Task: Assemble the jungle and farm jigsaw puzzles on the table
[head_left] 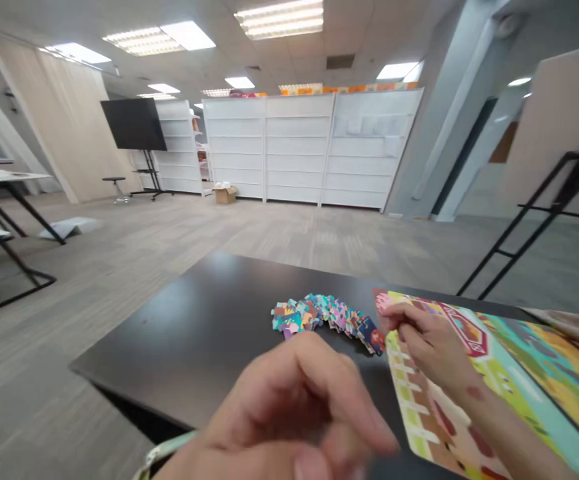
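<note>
My left hand point(294, 407) fills the bottom foreground, close to the camera. Its fingers are loosely curled, thumb and fingertips apart, with nothing visible in the hollow. To the right, my right hand point(424, 333) has its fingers bent and pinched together over the far left corner of a colourful illustrated board point(409, 407). Whatever those fingertips might hold is hidden. Between the hands, farther out, a heap of jigsaw puzzle pieces point(319, 312) lies in a curved band, mostly teal, purple and orange. Its right end reaches the board's edge near my right hand.
The black table point(184, 333) ends at the left and far sides. A second picture board point(549, 360) and a beige cloth point(569, 327) lie at the right. Beyond are an easel stand point(534, 220), white shelving point(294, 147), a cardboard box point(225, 195) and a screen point(134, 125).
</note>
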A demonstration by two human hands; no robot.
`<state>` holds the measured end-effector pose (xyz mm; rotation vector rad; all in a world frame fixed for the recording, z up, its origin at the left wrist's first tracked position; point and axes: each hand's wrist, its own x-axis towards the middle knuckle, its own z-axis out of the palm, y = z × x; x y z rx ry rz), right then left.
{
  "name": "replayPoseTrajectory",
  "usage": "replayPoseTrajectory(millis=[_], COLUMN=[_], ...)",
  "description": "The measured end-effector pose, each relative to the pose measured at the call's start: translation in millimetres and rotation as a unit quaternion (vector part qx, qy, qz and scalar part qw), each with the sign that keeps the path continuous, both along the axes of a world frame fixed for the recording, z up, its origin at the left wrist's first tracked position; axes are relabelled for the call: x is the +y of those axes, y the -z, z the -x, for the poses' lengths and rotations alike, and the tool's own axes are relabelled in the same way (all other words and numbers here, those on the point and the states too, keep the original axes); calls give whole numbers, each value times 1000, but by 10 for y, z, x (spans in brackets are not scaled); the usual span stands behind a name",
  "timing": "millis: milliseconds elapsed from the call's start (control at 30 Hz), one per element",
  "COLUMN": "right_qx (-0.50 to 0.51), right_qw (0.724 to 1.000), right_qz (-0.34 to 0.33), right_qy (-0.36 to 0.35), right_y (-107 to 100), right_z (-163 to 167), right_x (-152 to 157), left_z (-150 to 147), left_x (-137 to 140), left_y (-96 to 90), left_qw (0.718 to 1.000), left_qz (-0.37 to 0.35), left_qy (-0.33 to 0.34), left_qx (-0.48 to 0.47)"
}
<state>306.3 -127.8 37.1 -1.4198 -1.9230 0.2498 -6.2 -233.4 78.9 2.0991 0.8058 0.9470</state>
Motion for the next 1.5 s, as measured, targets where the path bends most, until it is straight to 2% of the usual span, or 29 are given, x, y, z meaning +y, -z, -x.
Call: replayPoseTrajectory(millis=[33,67,133,233,267,367,500,633,867,967,1067,1300,1500], right_qx=[-2,-12,-52,-92,-94,-82,-72,-77,-75,-76,-78,-91,-115], right_qw=[1000,999,994,981,980,985,988,991,995,996,996,995,992], right_qz=[6,25,94,169,171,152,134,111,61,54,46,33,21], right_qy=[21,29,9,-22,-23,-25,-18,-11,-1,1,-2,25,38], right_y=[-29,-52,-70,-16,18,132,235,264,190,173,200,360,457], right_z=[-30,-49,-57,-22,-7,39,105,125,64,87,115,62,18], right_x=[14,22,20,-2,-6,24,138,196,61,26,15,36,87], left_z=[-31,-52,-63,-3,32,140,211,240,282,290,288,283,275], left_x=[202,417,864,1445,1586,1834,1961,2022,1912,1900,1945,2057,2055], left_y=[-64,-98,-63,168,257,465,605,678,591,560,572,633,667], left_qw=[999,998,991,955,949,958,974,983,976,997,984,945,924], left_qz=[21,11,-68,-147,-149,-119,-101,-101,-135,-27,79,151,210], left_qy=[38,53,63,45,52,61,62,15,-38,-69,-104,-164,-163], left_qx=[-7,-6,99,253,274,253,192,153,168,22,-120,-237,-274])
